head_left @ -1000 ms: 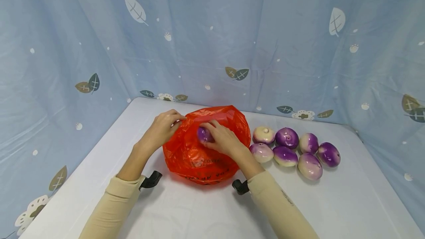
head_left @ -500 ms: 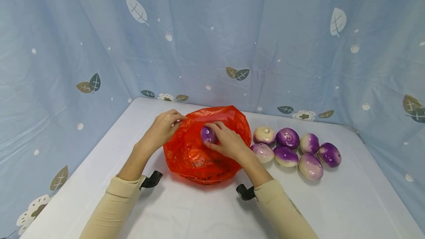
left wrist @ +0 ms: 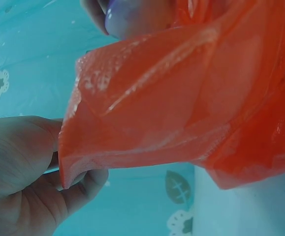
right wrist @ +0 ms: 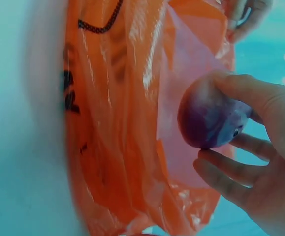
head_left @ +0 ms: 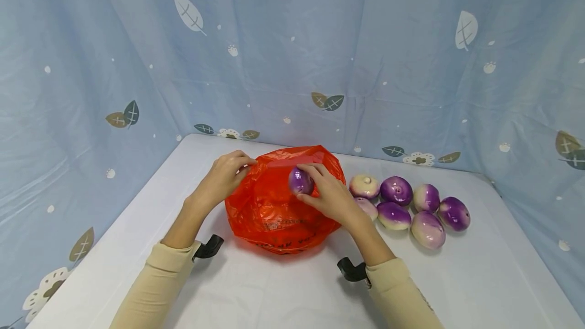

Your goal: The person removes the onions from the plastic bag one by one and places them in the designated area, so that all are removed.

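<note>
A red plastic bag (head_left: 274,202) stands on the table with its mouth spread wide and dark print on its front. My left hand (head_left: 226,174) pinches the bag's left rim between thumb and fingers; the left wrist view shows the hand (left wrist: 29,172) at the edge of the film. Over the mouth, my right hand (head_left: 335,194) holds a glossy purple turnip (head_left: 300,182) by thumb and fingertips. In the right wrist view the turnip (right wrist: 208,115) appears in front of the bag's opening. The inside bottom of the bag cannot be seen.
Several purple-and-white turnips (head_left: 395,190) lie in two rows to the right of the bag. The white table (head_left: 283,293) ends at a blue curtain (head_left: 274,55) with leaf and flower prints. A black wrist mount (head_left: 352,269) sits on the right forearm.
My right hand has moved right and a little toward me, bringing the turnip from deeper in the bag up toward its right rim. The left hand stays in place on the bag.
</note>
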Demonstrator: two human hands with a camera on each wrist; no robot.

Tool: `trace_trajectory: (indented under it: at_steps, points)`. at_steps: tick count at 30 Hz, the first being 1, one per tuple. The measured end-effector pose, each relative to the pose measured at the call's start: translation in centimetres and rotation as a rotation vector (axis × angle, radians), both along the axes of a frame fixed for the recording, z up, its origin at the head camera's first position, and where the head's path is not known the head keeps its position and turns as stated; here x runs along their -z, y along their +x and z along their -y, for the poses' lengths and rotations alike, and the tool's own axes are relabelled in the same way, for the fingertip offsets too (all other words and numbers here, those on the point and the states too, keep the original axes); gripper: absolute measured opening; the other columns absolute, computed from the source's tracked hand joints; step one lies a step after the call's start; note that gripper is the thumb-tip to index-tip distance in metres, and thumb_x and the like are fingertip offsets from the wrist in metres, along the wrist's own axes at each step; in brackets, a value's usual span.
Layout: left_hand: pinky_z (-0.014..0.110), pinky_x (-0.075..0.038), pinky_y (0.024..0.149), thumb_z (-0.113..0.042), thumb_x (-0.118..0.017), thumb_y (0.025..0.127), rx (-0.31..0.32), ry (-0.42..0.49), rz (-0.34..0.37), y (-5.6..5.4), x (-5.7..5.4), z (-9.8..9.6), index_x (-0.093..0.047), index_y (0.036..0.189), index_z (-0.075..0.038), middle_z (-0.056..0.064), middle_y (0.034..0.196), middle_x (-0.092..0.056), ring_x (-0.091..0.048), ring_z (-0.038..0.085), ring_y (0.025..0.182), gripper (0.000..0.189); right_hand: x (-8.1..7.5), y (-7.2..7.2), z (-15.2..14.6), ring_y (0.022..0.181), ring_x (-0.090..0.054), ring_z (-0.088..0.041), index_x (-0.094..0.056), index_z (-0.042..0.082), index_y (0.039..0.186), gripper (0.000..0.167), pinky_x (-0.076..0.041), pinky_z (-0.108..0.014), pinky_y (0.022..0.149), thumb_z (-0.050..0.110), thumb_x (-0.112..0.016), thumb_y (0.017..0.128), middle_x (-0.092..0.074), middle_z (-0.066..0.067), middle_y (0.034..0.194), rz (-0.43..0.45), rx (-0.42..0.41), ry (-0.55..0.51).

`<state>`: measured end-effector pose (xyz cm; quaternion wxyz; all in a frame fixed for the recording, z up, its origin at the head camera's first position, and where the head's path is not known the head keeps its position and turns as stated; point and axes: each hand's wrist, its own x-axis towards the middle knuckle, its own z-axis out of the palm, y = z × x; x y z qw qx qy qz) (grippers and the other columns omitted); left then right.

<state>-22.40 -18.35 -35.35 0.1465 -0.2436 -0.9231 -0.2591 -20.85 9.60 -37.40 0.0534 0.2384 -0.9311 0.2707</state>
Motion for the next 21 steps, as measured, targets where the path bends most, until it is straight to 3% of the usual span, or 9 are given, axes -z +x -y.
trace_trajectory:
  at_steps: [11,21]
  points:
    - [0.040,-0.061,0.078,0.002,-0.066,0.089,0.006,0.000,-0.006,0.0,0.1,0.0,-0.073,0.111,-0.001,0.013,0.102,-0.070,-0.067,0.026,0.088,0.023,-0.4,0.8,-2.1,0.131,-0.052,-0.027,-0.043,0.027,0.146,0.069,-0.050,-0.054,0.101,0.035,-0.075,0.086,-0.046,0.000,0.145,-0.032,-0.013,-0.044]
    - [0.039,-0.061,0.078,0.003,-0.066,0.089,0.005,-0.005,-0.012,-0.1,0.1,0.0,-0.073,0.111,-0.001,0.013,0.102,-0.070,-0.067,0.026,0.088,0.023,-1.1,1.9,-4.2,0.132,-0.051,-0.030,-0.039,0.031,0.148,0.071,-0.049,-0.056,0.100,0.037,-0.074,0.087,-0.044,-0.003,0.148,-0.023,0.034,-0.043]
